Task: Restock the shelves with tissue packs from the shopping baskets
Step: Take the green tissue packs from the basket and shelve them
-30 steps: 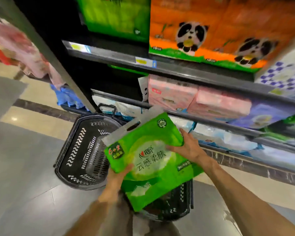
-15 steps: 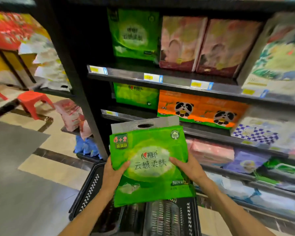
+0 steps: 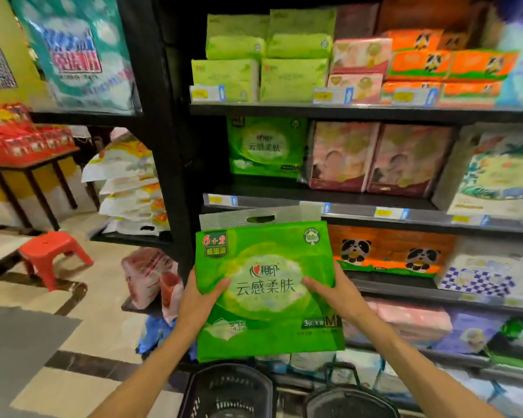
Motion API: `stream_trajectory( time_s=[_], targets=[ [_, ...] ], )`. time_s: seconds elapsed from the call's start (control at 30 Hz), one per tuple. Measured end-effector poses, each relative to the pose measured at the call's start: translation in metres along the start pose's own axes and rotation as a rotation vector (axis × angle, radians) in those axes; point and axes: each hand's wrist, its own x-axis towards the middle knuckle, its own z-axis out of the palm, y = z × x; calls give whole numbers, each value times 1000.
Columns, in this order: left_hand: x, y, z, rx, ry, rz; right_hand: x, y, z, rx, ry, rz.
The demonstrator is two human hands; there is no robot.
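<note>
Held pack: a green tissue pack with a grey carry handle on top, upright in front of the shelves, above the baskets.
Left hand: clasps the pack's left edge, thumb across its front.
Right hand: clasps the pack's right edge, thumb on the front.
Left basket: black, on the floor below the pack; contents cannot be told.
Right basket: black, handle raised, just beside the first; contents hidden.
Middle shelf: a matching green pack stands upright beside two pink packs.
Top shelf: stacked light green packs, pink and orange ones to the right.
Lower shelf: orange panda packs.
</note>
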Motion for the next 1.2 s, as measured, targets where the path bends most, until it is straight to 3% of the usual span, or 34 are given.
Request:
stream_trajectory(
  time_s=[0.27,0.73,1.2],
  targets=[
    [88,59,-61,75,-5,126,52,-79,17,-37,79,-98],
    [190,146,-44,-29,75,425,151,-146,-19,-41,326,-392],
    [281,149,-5,76,118,465,246,-125,-24,-111,418,-490]
  ],
)
